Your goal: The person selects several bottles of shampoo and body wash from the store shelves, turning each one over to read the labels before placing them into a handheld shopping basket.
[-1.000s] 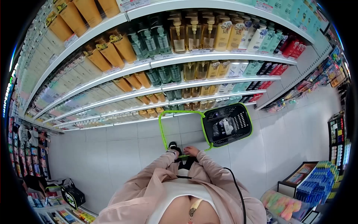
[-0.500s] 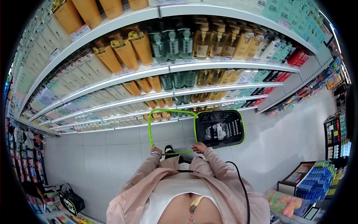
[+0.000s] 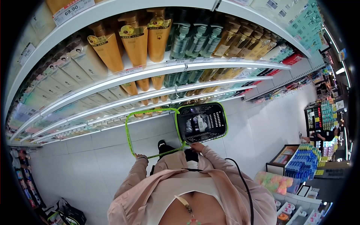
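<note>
A black shopping basket (image 3: 226, 123) with a green rim hangs in front of me, near the lower shelves. Its long green handle (image 3: 128, 137) swings out to the left as a wide loop. At the loop's near left corner, my left hand (image 3: 141, 157) is closed round the handle. My right hand (image 3: 196, 147) has its fingers curled at the handle's other end, beside the basket's near left corner. Inside the basket lies a clear plastic package (image 3: 198, 123) with white and dark parts.
Shelves (image 3: 150, 73) of pump bottles and tubes curve across the front. A dark bag (image 3: 69, 213) sits on the floor at lower left. To the right stand a display of blue packs (image 3: 302, 163) and a person in dark clothes (image 3: 326, 134). A black cable (image 3: 243, 180) runs along my right side.
The shelves look nearer and have shifted in view. The basket and both hands appear further left, and the handle loop is tilted more. A person has come into view at the right.
</note>
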The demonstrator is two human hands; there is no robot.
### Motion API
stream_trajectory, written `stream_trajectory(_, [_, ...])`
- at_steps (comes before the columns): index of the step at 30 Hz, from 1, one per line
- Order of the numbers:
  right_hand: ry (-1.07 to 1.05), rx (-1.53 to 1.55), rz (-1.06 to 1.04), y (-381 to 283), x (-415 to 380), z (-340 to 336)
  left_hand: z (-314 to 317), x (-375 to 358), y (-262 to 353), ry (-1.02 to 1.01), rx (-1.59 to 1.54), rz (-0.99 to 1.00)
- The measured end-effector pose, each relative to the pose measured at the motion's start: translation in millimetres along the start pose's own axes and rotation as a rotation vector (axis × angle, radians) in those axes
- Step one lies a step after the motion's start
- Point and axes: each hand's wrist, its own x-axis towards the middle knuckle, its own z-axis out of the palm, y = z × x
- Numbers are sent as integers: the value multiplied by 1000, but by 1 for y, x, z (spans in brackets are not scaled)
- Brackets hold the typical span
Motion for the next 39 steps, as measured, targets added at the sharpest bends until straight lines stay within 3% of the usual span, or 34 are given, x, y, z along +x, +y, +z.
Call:
stream_trajectory(1, [9, 12, 78, -5, -5, 0, 5, 3, -6, -8, 7, 14])
stream_trajectory(2, [72, 341, 420, -48, -22, -7, 10, 6, -10, -25, -47, -2])
stream_trajectory(9, [160, 525, 453, -43, -39, 9, 37, 43, -24, -88, -256, -4])
stream_trajectory(10, [154, 572, 350, -36, -39, 10, 32, 37, -22, -83, -278, -17])
stream_trajectory(13, [146, 468, 437, -36, -42, 4, -18, -14, -14, -233, -468, -82])
stream_trajectory(17, [126, 388, 416, -42, -33, -19, 32, 32, -21, -105, -324, -13])
stream_trajectory(20, [174, 508, 340, -54, -27, -59, 18, 20, -7, -110, -391, -41])
stream_trajectory(22, [299, 599, 109, -55, -14, -91, -5, -4, 8, -180, -547, -29])
stream_trajectory(23, [338, 697, 64, -94, -28, -118, -9, -8, 16, -185, -600, -19])
stream_trajectory(24, [379, 786, -109, -114, -31, -143, -6, -5, 27, -153, -684, -59])
stream_trajectory(26, [537, 513, -289, -163, -39, -203, -38, -22, 47, -246, -1102, -161])
stream_trajectory(27, [748, 263, -560, -174, -27, -237, -83, -58, 64, -214, -1116, -205])
stream_trajectory(28, [834, 298, -453, -222, -46, -264, -28, 36, 65, -52, -924, -33])
stream_trajectory(29, [910, 313, -663, -255, -54, -289, -9, 118, 75, 86, -785, 192])
stream_trajectory(30, [1006, 198, -580, -298, -78, -310, 0, 181, 86, 253, -628, 392])
stream_trajectory(31, [1091, 128, -737, -331, -91, -326, -57, 145, 80, 533, -292, 727])
stream_trajectory(32, [1114, 133, -850, -355, -94, -342, -99, 98, 100, 659, -762, 505])
stream_trajectory(33, [1135, 139, -963, -375, -94, -357, -165, 43, 117, 453, -889, 335])
stream_trajectory(35, [1208, -77, -1032, -408, -96, -375, -201, 46, 142, 821, -1038, 609])
stream_trajectory(37, [1256, -249, -992, -429, -95, -381, -248, 10, 172, 770, -1285, 728])
stream_trajectory(39, [1334, -443, -882, -433, -82, -389, -272, -24, 199, 722, -1428, 1014])
